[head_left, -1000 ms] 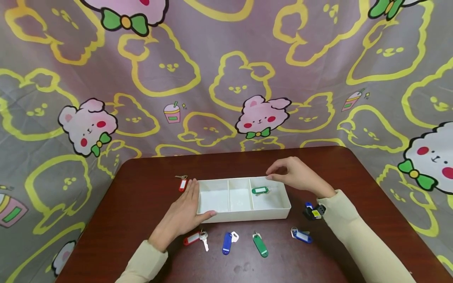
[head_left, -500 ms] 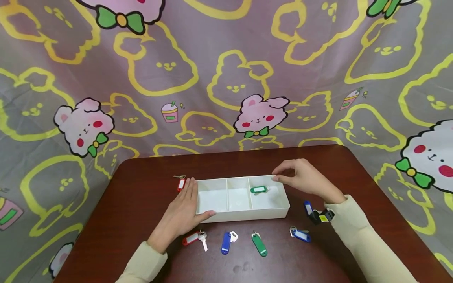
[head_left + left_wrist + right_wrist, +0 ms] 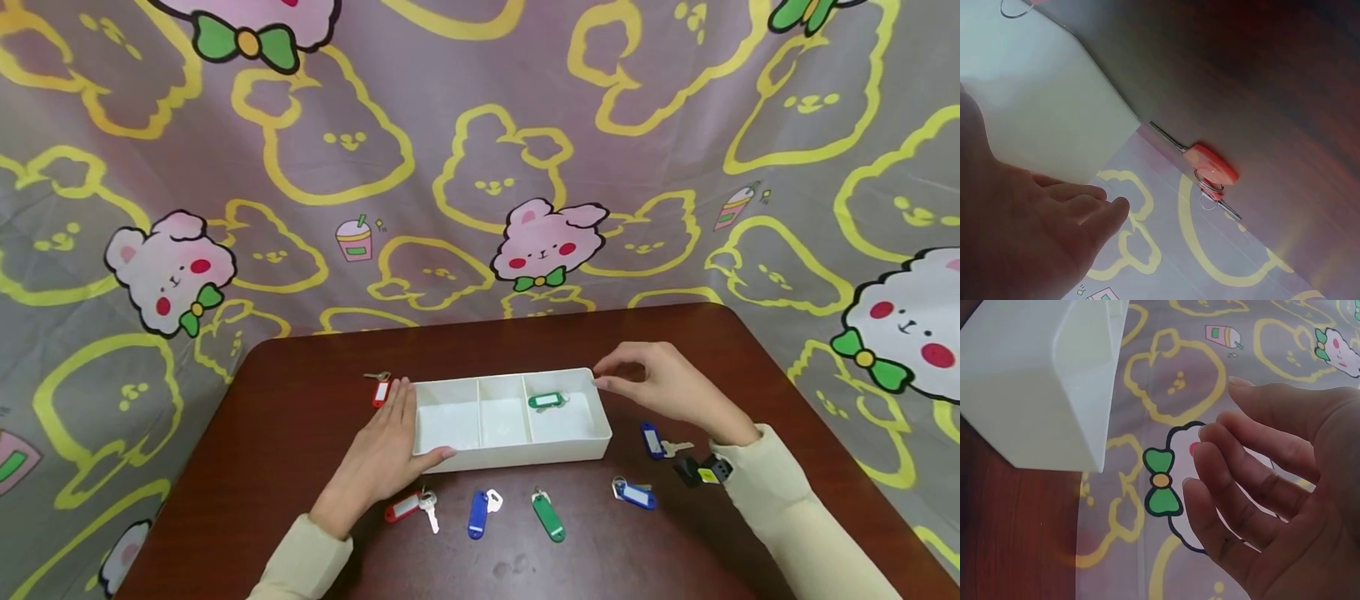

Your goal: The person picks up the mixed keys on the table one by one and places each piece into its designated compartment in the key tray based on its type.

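Observation:
A white box (image 3: pixel 517 457) with three compartments stands mid-table. My left hand (image 3: pixel 378 446) rests against its left end, fingers straight along the wall and thumb over the front edge. Beyond the box's far right corner is my right hand (image 3: pixel 667 387), apart from the box in the right wrist view, its fingers loosely bent around nothing. A green key tag (image 3: pixel 545 401) with a key lies in the right compartment. Near my left fingertips lies a red key tag (image 3: pixel 382 393) with a key; a blue key tag (image 3: pixel 652 442) with a key lies below my right hand.
In front of the box lie a red key tag (image 3: pixel 403 507), a blue key tag (image 3: pixel 477 514), a green key tag (image 3: pixel 548 517) and another blue key tag (image 3: pixel 634 495), with keys. A patterned cloth (image 3: pixel 450 108) hangs behind the brown table (image 3: pixel 300 392).
My right hand has moved right, from the box's far rim to beyond its right corner. The blue key tag and key beneath that wrist have come into fuller view. My left hand stays in place.

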`<state>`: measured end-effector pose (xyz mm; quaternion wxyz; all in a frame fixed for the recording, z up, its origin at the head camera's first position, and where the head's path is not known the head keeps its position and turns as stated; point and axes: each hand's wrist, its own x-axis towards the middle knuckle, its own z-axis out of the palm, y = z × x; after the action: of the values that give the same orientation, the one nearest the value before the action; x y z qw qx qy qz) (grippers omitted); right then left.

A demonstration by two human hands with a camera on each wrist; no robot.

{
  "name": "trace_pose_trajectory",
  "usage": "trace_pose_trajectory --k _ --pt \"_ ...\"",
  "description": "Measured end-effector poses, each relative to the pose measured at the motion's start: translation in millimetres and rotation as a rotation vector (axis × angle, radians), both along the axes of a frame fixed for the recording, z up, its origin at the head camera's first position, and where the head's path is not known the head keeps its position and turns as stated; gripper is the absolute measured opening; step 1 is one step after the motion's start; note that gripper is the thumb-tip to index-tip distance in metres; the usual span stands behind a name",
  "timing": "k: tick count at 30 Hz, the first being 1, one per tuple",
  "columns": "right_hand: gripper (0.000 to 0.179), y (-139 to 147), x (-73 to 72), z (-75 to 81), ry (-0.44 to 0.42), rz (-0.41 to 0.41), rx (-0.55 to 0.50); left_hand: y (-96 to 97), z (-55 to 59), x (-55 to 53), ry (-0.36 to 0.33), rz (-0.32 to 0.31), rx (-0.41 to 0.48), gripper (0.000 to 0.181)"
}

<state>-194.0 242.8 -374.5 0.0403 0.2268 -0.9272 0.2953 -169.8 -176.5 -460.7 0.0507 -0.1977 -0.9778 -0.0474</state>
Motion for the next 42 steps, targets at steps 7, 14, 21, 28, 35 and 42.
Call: trace_pose_trajectory --k 7,14,21,28,35,42 --pt "0.018 9.8 10.4 -2.6 0.045 -0.007 0.026 0.3 0.8 0.4 -0.015 0.008 0.023 0.122" --pt "0.017 22.0 19.4 -12.0 0.073 -0.012 0.039 -0.3 1.3 1.4 -0.021 0.013 0.023 0.122" --pt "0.02 34.8 27.7 -22.9 0.058 -0.036 0.064 -0.4 0.2 -0.4 -0.019 -0.001 0.034 0.122" --pt "0.035 41.2 35.0 -35.9 0.068 -0.041 0.114 -1.1 -0.5 -0.4 -0.031 0.005 0.029 0.122" --pt "0.052 47.8 42.0 -48.3 0.069 -0.033 0.156 -1.2 1.5 0.1 -0.027 0.002 0.027 0.121" --pt "0.071 55.3 46.8 -59.1 0.019 -0.023 0.189 -0.4 0.7 -0.4 -0.027 0.0 0.03 0.121"
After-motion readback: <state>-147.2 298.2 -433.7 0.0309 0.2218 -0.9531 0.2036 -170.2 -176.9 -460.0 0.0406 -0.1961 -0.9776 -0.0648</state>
